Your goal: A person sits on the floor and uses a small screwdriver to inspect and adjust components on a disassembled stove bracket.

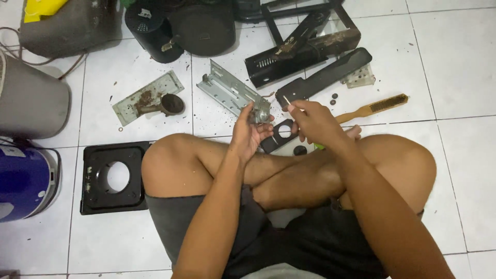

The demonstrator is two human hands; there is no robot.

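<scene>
1. Head view, far left: a blue drum (23,178) and a grey cylinder (31,101) stand on the white tiled floor (454,62); what they hold cannot be seen.
2. A black square plate with a round hole (111,178) lies flat beside the left knee.
3. Further up lie a rusty metal plate (147,98) and a black lidded pot (204,28), its lid on.
4. The left hand (248,134) has its fingers wrapped around a small grey metal part (260,114), held above the crossed legs.
5. The right hand (312,121) pinches a thin pale stick (287,101) between its fingers, the tip near the part.
6. To the right, a wire brush with a wooden handle (372,108) rests on the floor.
</scene>
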